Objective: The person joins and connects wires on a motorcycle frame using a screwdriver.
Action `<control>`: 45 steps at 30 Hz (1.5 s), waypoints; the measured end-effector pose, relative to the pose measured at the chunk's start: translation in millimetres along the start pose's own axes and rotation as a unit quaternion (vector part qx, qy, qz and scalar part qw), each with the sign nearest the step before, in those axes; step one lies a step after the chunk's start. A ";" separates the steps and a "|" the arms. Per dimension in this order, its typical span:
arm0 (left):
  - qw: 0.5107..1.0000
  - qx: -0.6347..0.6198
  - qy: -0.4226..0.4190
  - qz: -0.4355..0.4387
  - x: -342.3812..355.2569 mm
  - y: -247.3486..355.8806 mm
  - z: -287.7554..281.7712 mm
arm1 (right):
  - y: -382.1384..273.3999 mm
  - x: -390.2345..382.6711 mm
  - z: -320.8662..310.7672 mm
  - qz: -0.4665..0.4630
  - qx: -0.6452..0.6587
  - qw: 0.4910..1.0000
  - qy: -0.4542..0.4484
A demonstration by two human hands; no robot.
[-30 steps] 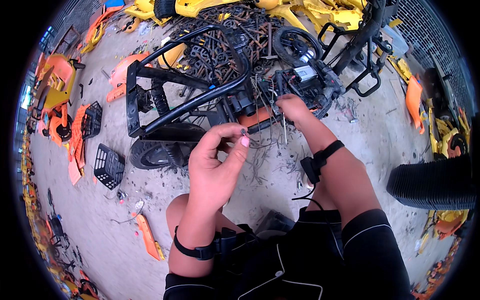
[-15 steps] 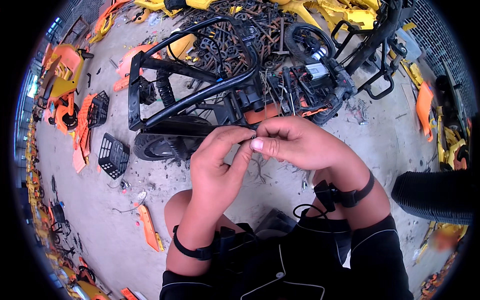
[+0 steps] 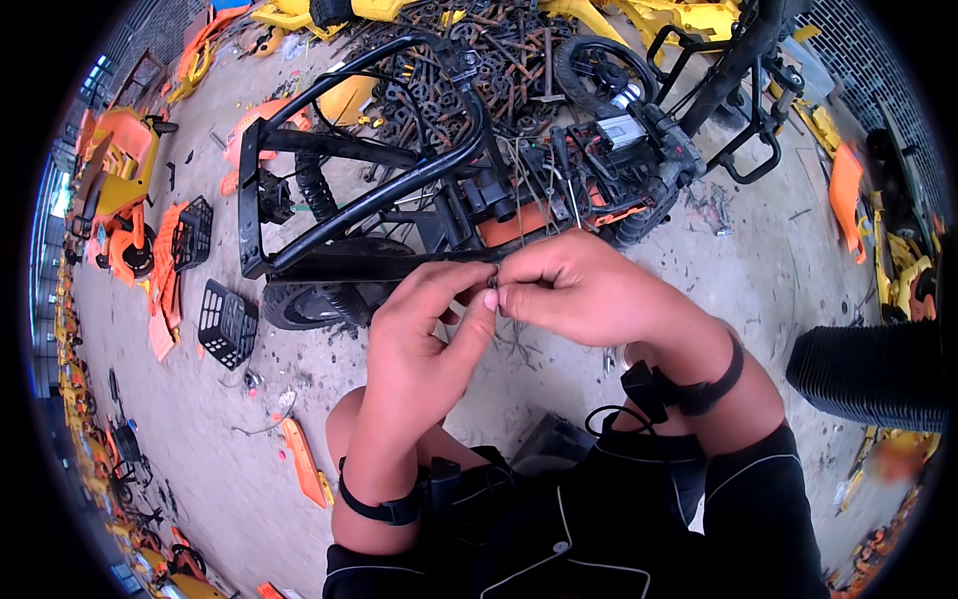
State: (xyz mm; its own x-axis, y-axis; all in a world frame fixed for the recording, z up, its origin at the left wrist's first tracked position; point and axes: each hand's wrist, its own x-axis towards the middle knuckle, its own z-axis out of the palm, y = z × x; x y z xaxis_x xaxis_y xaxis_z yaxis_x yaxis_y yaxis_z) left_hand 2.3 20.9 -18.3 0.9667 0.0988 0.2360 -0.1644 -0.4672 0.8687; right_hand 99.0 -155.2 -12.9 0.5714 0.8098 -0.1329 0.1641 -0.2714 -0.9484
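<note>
My left hand (image 3: 424,334) and my right hand (image 3: 589,290) meet fingertip to fingertip, each in a pinch. Between them shows a small dark piece (image 3: 493,282), too tiny to name. Just beyond my fingers lies the stripped black frame (image 3: 359,205) of a two-wheeled vehicle, tipped on its side. Its rear wheel (image 3: 289,307) is beside my left hand. Past my right hand the vehicle's opened middle shows loose wires, a silver box (image 3: 621,131) and an orange panel (image 3: 514,226).
Rusty metal parts (image 3: 499,75) are heaped behind the frame. At the left stand black baskets (image 3: 228,324) and an orange-yellow body shell (image 3: 130,165). A long orange piece (image 3: 304,461) lies near my left knee. At the right is a ribbed black object (image 3: 868,374).
My hands have shifted slightly left, and the view has moved a little. The fingertips have changed position around the small dark piece, which now shows more plainly.
</note>
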 end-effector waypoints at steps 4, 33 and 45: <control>0.996 -0.057 -0.023 -0.066 -0.1 0.1 -1.0 | 6.3 -0.4 8.9 -0.097 -0.073 0.992 0.044; 0.968 0.123 -0.205 0.081 -10.0 -7.4 -11.4 | 21.6 -13.1 28.1 -0.349 -0.370 0.858 0.071; 0.960 0.061 -0.251 0.108 -18.2 -15.2 -18.3 | 34.5 -18.2 53.6 -0.411 -0.274 0.859 0.131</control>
State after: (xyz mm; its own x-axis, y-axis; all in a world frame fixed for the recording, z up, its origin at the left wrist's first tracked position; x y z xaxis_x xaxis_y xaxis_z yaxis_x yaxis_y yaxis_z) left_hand -16.4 42.3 -27.8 0.8902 -0.4342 0.1381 -0.3768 -0.5311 0.7589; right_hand 51.2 -151.5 -58.6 0.2311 0.7188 0.6557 0.9120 0.0748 -0.4034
